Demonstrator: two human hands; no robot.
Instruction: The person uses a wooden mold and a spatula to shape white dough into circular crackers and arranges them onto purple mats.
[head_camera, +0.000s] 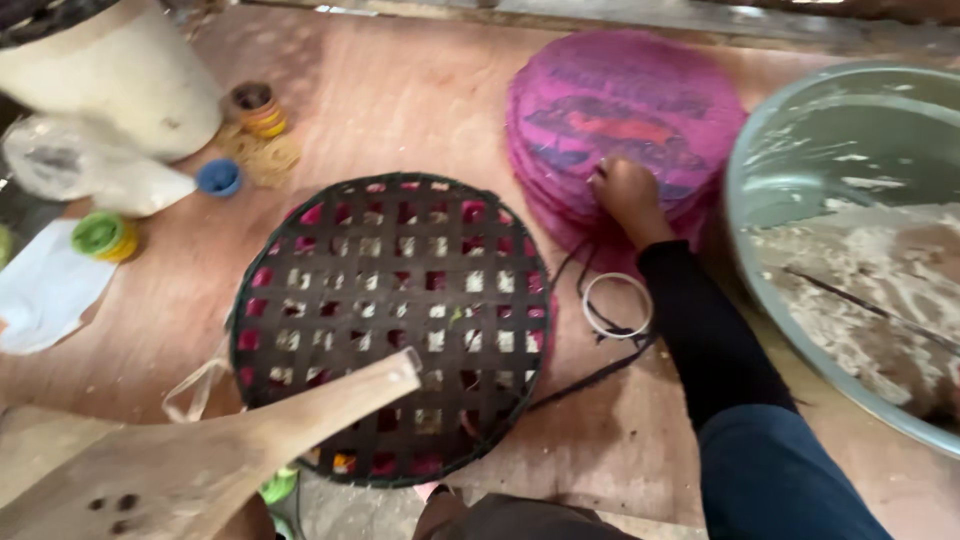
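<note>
Fingers of the right hand (625, 192) are bent down onto the near edge of the stack of pink round mats (625, 120) in the upper middle-right of the frame, fingertips pressed into the pile; whether they pinch a single mat cannot be told. A dark long sleeve (710, 335) runs from that hand down toward the lower right corner.

No left hand is seen in this view.

Centre frame: a round dark woven tray (390, 325) with an open lattice lies flat on the reddish plywood surface (420, 95), pink and pale material showing through its gaps. A wooden paddle (200, 455) comes in from the lower left, its narrow end resting over the tray's lower left rim.

Just right of the tray, below the hand, lies a pale ring (617, 305) with dark cords trailing beside it.

Right edge: a large grey basin (850, 140) holding pale, crumbly, wet-looking matter, just beside the mat stack.

Upper left: a cream-coloured bucket (120, 80), a clear plastic bag (80, 170), a blue cap (219, 177), a green-and-yellow roll (105, 237), an orange-banded roll (258, 108) and a white sheet (45, 290), all well apart from the hand.
</note>
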